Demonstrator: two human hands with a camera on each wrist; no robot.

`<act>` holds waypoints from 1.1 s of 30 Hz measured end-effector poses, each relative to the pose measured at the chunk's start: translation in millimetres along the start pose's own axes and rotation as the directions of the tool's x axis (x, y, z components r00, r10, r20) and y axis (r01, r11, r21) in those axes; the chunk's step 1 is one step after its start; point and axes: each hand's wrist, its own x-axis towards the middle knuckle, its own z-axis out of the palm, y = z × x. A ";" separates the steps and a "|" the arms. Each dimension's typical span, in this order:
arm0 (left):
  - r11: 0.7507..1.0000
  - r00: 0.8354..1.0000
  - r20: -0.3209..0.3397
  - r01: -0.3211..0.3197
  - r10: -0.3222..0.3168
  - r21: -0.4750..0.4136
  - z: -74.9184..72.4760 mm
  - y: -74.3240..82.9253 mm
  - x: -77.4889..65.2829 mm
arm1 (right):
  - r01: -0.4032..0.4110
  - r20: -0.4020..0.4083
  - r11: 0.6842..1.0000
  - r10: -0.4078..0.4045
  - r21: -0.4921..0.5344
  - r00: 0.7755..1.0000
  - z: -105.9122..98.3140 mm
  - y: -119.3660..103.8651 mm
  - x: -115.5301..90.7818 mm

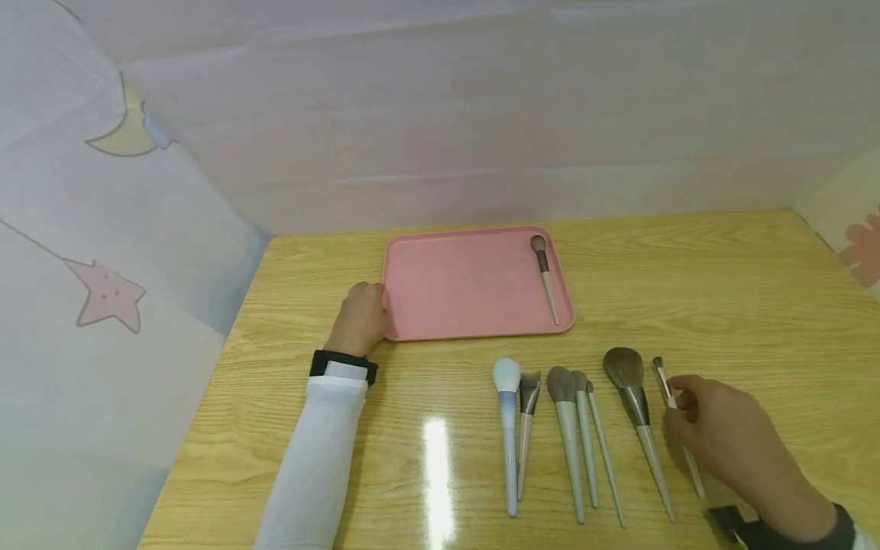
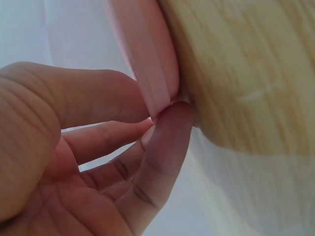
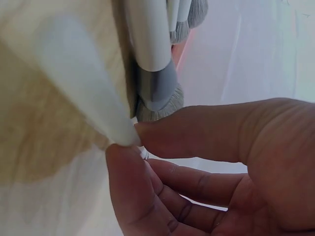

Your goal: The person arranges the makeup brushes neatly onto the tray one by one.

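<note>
Head view, looking down at a yellow wood-grain tabletop. Upper ctr of frame: a shallow pink rectangular tray w/ rounded corners, prob. plastic. One brush w/ dark fluffy head and pale handle lies inside it, near its right edge.

L hand, ctr-left of frame, pinches the tray's left rim btwn thumb and finger; the L wrist view confirms contact.

R hand, lower right, pinches a slim pale-handled brush w/ small dark tip btwn thumb and index finger. Can't tell if it's fully off the table.

Lower ctr to lower right, roughly side by side, tips toward the top: a white-headed brush w/ blue-and-white handle; a flat dark-ended brush w/ pale handle; three pale-green-handled brushes, thick, medium and thin; a large dome-headed dark brush w/ pale handle, just beside the R hand.

Risks, as judged: the slim handle could roll or swivel, as only a two-digit pinch holds it. A low sideways sweep to the left might knock the large brush, then the row. Pulling or tipping the tray rim could set the brush inside rolling.
</note>
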 end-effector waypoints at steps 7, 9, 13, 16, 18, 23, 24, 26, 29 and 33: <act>1.000 1.000 0.003 -0.010 0.010 0.000 -0.7 0.8 0.6 | 0.008 -0.024 1.000 -0.008 -0.004 1.000 -5.4 -4.9 6.7; 1.000 1.000 0.005 -0.008 0.008 0.002 -1.0 1.0 0.7 | 0.022 -0.039 1.000 -0.022 -0.004 0.999 -6.5 -6.2 8.9; 1.000 1.000 0.011 0.002 -0.002 0.004 -1.1 1.2 0.1 | 0.055 -0.065 0.998 -0.056 -0.002 0.996 -8.2 -9.9 14.1; 1.000 1.000 0.014 0.006 -0.006 0.000 -0.9 1.4 -0.6 | 0.082 -0.080 0.997 -0.082 -0.005 0.993 -8.8 -14.2 17.8; 1.000 1.000 0.012 0.006 -0.006 0.001 -0.7 0.8 -0.6 | 0.096 -0.089 0.995 -0.096 -0.006 0.991 -9.2 -17.9 20.5; 1.000 1.000 0.013 0.006 -0.006 -0.003 -0.4 -0.3 -0.3 | 0.127 -0.108 0.992 -0.127 -0.005 0.986 -11.3 -28.0 29.1; 1.000 1.000 0.013 0.007 -0.007 -0.005 -0.4 -0.4 -0.3 | 0.131 -0.108 0.991 -0.131 -0.006 0.986 -11.6 -30.1 31.0; 1.000 1.000 0.015 0.009 -0.009 -0.005 -0.5 -0.4 -0.3 | 0.129 -0.097 0.992 -0.128 0.001 0.987 -12.5 -34.9 34.8; 1.000 1.000 0.016 0.007 -0.007 -0.002 -0.6 -0.4 -0.5 | 0.135 -0.078 0.991 -0.134 0.007 0.988 -13.1 -42.1 40.0; 1.000 1.000 0.015 0.005 -0.004 -0.003 -1.3 0.2 -0.5 | 0.150 -0.068 0.989 -0.148 0.011 0.987 -13.0 -50.8 46.7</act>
